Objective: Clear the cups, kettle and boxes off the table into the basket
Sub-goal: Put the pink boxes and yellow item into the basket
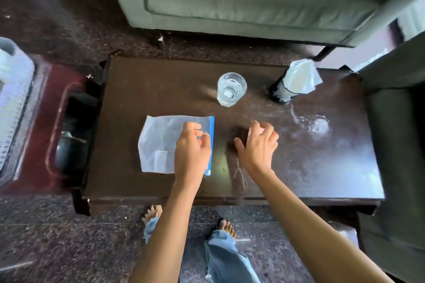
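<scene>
Left hand (192,145) pinching blue zip edge of plastic bag (158,142) on table (322,167), right hand (258,145) loosely curled, empty, glass (231,88) beyond, near tissue holder (281,93)

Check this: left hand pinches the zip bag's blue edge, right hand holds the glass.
Wrong: the right hand holds nothing; the glass stands apart, farther back. The left hand does pinch the zip bag at its blue edge, per the head view.

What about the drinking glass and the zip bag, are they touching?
Apart. The head view shows the drinking glass standing beyond the zip bag, with a strip of bare table between them.
</scene>
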The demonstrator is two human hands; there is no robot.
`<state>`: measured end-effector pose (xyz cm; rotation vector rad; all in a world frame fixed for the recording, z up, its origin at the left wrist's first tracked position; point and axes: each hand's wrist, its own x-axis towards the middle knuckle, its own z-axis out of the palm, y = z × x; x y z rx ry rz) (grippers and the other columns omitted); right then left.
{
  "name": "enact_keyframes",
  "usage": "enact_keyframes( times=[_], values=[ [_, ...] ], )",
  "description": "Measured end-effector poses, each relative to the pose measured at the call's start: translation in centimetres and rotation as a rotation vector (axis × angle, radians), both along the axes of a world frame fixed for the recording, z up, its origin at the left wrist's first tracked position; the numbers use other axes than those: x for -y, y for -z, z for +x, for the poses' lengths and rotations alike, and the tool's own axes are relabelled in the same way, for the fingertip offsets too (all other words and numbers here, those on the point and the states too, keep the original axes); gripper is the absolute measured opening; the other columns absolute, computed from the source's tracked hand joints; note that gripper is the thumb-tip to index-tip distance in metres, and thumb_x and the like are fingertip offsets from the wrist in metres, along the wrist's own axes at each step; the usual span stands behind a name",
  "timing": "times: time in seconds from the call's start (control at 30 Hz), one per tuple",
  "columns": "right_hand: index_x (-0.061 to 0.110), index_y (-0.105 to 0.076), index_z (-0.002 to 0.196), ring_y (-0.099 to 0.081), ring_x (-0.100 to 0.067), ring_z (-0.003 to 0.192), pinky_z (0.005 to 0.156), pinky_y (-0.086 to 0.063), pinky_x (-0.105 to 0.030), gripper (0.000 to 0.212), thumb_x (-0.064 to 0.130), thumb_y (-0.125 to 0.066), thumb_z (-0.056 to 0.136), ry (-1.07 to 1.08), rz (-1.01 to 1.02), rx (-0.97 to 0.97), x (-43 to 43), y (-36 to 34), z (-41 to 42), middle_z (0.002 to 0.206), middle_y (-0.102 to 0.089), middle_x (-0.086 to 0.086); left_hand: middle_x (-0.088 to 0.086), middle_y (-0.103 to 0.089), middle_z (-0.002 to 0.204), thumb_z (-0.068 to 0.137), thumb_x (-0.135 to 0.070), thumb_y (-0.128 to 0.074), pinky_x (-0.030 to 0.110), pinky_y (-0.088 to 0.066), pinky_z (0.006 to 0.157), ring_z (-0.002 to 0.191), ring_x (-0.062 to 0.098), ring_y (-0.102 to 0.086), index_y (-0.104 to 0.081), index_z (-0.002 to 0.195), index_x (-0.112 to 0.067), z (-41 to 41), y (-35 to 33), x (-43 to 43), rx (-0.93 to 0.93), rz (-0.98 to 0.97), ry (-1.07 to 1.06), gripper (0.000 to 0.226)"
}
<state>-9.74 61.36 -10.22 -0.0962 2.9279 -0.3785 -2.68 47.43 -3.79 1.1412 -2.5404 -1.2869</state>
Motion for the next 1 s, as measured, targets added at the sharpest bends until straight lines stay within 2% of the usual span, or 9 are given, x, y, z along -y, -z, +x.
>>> enact_keyframes(
  times=[0.1, 0.17, 0.27, 0.37, 0.43, 0.57, 0.77, 0.93, 1.0],
  values=[
    [0.017, -0.03, 0.142, -0.036, -0.04, 0.119, 0.097, -0.037, -0.049, 0.085, 0.056, -0.069, 0.078, 0.155, 0.127, 0.126, -1.6, 1.4, -0.3, 0.143, -0.027, -0.018, 0.004, -0.066, 0.105, 0.092, -0.02, -0.056, 0.038, -0.056, 0.073, 0.088, 0.021, -0.065, -0.05, 0.109, -0.013, -0.3, 0.4, -1.7, 0.006, 0.003, 0.044, 0.02],
    [0.015, -0.023, 0.144, -0.041, -0.042, 0.116, 0.095, -0.041, -0.05, 0.092, 0.052, -0.073, 0.076, 0.189, 0.07, 0.187, -2.3, 2.0, -0.6, 0.138, -0.029, -0.019, 0.005, -0.066, 0.107, 0.092, -0.02, -0.057, 0.04, -0.058, 0.074, 0.088, 0.022, -0.065, -0.05, 0.11, -0.013, -0.3, 0.7, -2.3, 0.007, -0.003, 0.073, 0.021],
    [0.007, -0.023, 0.142, -0.046, -0.044, 0.111, 0.095, -0.042, -0.05, 0.086, 0.031, -0.075, 0.078, 0.21, -0.129, 0.216, -2.3, 2.1, -1.0, 0.126, -0.039, -0.021, 0.004, -0.066, 0.108, 0.091, -0.02, -0.058, 0.035, -0.058, 0.072, 0.084, 0.017, -0.064, -0.05, 0.111, -0.013, 0.0, 1.2, -2.0, 0.009, -0.015, 0.08, 0.023],
    [0.0, -0.036, 0.128, -0.048, -0.041, 0.109, 0.098, -0.041, -0.047, 0.068, 0.02, -0.073, 0.075, 0.214, -0.385, 0.085, -0.7, 0.6, -0.9, 0.119, -0.047, -0.02, 0.004, -0.066, 0.11, 0.092, -0.019, -0.056, 0.029, -0.054, 0.07, 0.079, 0.011, -0.057, -0.051, 0.112, -0.013, 0.5, 1.5, -0.6, 0.02, 0.015, 0.052, 0.022],
    [0.002, -0.041, 0.124, -0.047, -0.034, 0.109, 0.095, -0.043, -0.047, 0.065, 0.018, -0.075, 0.071, 0.136, -0.52, 0.022, 1.3, -1.0, -0.7, 0.118, -0.049, -0.016, 0.005, -0.067, 0.108, 0.091, -0.019, -0.055, 0.024, -0.047, 0.068, 0.079, 0.012, -0.056, -0.053, 0.111, -0.011, 0.7, 1.5, 0.9, 0.018, 0.036, 0.019, 0.021],
    [0.009, -0.044, 0.126, -0.046, -0.027, 0.107, 0.092, -0.044, -0.041, 0.067, 0.02, -0.077, 0.069, -0.072, -0.599, 0.005, 7.5, -3.8, -1.3, 0.119, -0.049, -0.009, 0.003, -0.066, 0.098, 0.089, -0.017, -0.057, 0.011, -0.033, 0.063, 0.074, 0.014, -0.057, -0.057, 0.106, -0.012, 1.4, 0.8, 6.2, -0.038, 0.057, -0.15, 0.017],
    [0.017, -0.049, 0.129, -0.042, -0.015, 0.102, 0.085, -0.032, -0.012, 0.069, 0.028, -0.082, 0.069, -0.304, -0.704, 0.027, 19.4, -7.0, -2.2, 0.118, -0.038, -0.001, -0.002, -0.063, 0.094, 0.089, -0.016, -0.057, -0.004, -0.033, 0.06, 0.076, 0.01, -0.056, -0.057, 0.108, -0.011, 3.2, -0.8, 16.1, -0.133, 0.014, -0.297, 0.02],
    [0.018, -0.057, 0.123, -0.043, -0.013, 0.095, 0.074, -0.03, -0.005, 0.06, 0.029, -0.083, 0.07, -0.438, -0.727, 0.011, 30.0, -9.8, -1.4, 0.115, -0.044, -0.007, -0.001, -0.062, 0.09, 0.088, -0.012, -0.057, -0.003, -0.035, 0.06, 0.071, 0.011, -0.057, -0.057, 0.107, -0.008, 4.7, -2.2, 23.4, -0.215, -0.038, -0.39, 0.02],
    [0.016, -0.056, 0.122, -0.042, -0.013, 0.094, 0.074, -0.031, 0.0, 0.06, 0.029, -0.083, 0.07, -0.498, -0.748, 0.018, 34.0, -10.8, -0.9, 0.114, -0.045, -0.007, 0.0, -0.064, 0.091, 0.087, -0.009, -0.056, -0.002, -0.036, 0.061, 0.068, 0.005, -0.057, -0.057, 0.107, -0.006, 5.2, -2.5, 25.9, -0.239, -0.037, -0.397, 0.02]
  ],
)
